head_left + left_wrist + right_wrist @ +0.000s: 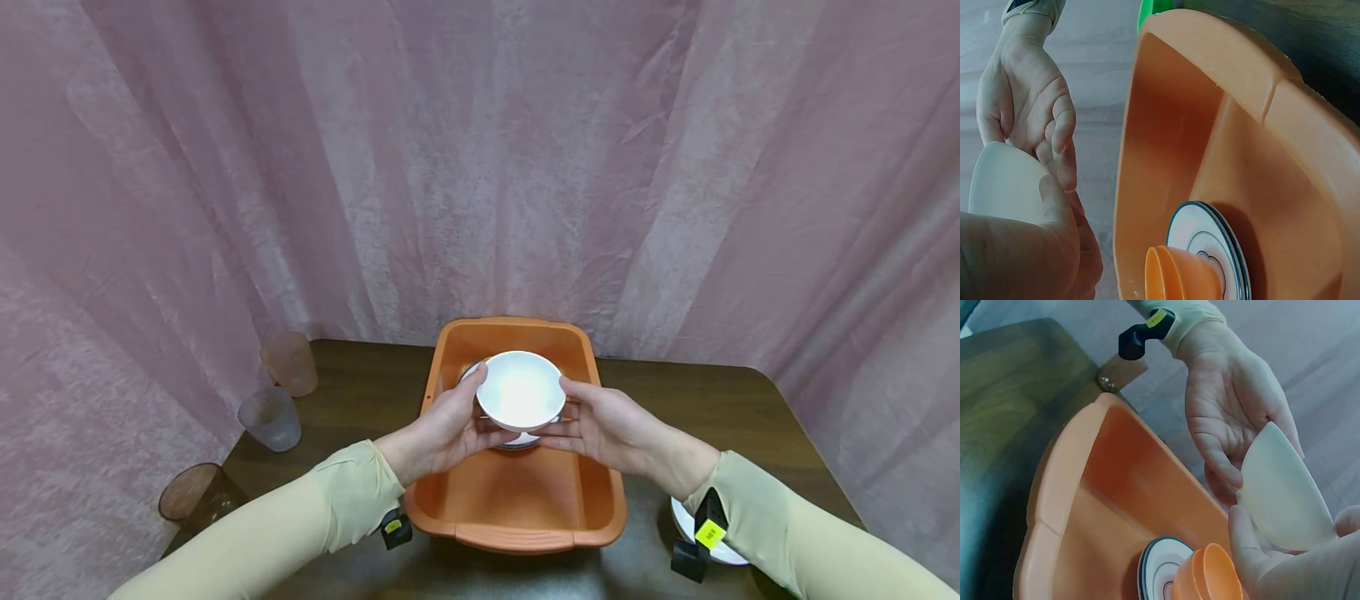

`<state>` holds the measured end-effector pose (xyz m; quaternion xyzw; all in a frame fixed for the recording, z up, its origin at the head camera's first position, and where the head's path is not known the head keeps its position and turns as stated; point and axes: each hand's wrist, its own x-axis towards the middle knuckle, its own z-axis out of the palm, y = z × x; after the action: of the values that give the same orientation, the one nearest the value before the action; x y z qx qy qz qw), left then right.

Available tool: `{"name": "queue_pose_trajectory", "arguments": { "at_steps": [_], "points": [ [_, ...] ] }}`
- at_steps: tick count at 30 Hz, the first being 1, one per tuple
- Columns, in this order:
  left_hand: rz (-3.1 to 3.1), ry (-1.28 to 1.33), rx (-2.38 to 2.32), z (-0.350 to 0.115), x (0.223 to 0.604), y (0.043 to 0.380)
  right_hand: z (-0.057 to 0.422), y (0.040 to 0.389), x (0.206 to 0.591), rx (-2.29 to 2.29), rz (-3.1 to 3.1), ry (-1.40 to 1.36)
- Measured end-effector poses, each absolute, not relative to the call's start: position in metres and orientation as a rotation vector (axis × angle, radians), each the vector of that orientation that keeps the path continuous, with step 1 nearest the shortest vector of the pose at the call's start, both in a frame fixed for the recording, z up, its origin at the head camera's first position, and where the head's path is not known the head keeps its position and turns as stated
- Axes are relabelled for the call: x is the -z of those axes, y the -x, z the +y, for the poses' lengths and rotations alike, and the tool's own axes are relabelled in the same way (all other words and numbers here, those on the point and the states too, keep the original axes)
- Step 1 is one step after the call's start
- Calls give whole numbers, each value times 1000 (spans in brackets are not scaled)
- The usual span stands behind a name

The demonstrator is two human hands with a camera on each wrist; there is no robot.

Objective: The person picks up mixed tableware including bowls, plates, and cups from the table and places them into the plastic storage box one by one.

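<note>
A white bowl [521, 390] is held between both hands above an orange basin [536, 540]. My left hand [450, 422] grips its left side, thumb on the rim and fingers underneath. On the other side my right hand [611, 425] holds it the same way. Below the bowl, inside the basin, lie white plates [1184, 226] with dark green rims, stacked. Orange cups or small bowls [1217, 575], nested together, sit on the plates; in the head view the white bowl hides most of them.
On the table's left side stand a pinkish tumbler [289, 364], a clear frosted tumbler [272, 419] and a brown glass [197, 497]. A white dish [682, 518] lies at the right, partly under my right wrist. A pink curtain [510, 167] hangs behind the table [690, 400].
</note>
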<state>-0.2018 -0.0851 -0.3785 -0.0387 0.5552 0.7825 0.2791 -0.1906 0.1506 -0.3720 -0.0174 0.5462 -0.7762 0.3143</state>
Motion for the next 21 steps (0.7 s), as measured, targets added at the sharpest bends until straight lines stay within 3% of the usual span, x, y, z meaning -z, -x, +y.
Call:
{"name": "queue_pose_trajectory", "arguments": {
  "at_steps": [11,21],
  "points": [
    [1488,121,-2095,-83,380,201,149,188,372,2067,1502,37],
    [1702,-77,-1928,-98,374,203,150,188,370,2074,1520,40]
  ]
}}
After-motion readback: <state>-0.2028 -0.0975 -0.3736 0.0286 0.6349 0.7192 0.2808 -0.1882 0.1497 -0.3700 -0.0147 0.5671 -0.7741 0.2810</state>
